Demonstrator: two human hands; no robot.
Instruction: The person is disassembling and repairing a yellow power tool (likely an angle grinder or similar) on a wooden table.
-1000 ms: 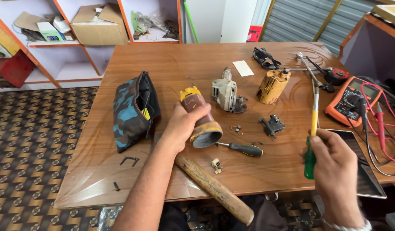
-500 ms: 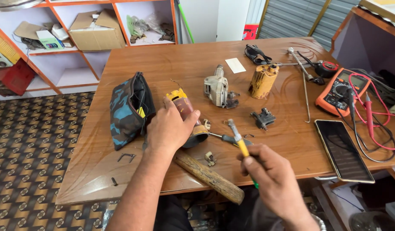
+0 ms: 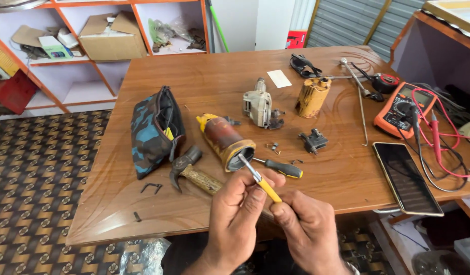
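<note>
Holding the yellow-handled screwdriver (image 3: 260,181) between both hands, you keep it just above the near edge of the bench (image 3: 347,173). Your left hand (image 3: 240,214) pinches the shaft between thumb and fingers near the handle, while your right hand (image 3: 306,229) closes its grip on the handle's lower end; two-point support of this kind steadies the tip. The metal tip points up and away, toward the open end of the red cylindrical motor housing (image 3: 225,140), which lies on its side. A hammer (image 3: 194,173) and a black-handled screwdriver (image 3: 280,168) lie just beside that housing, within reach.
</note>
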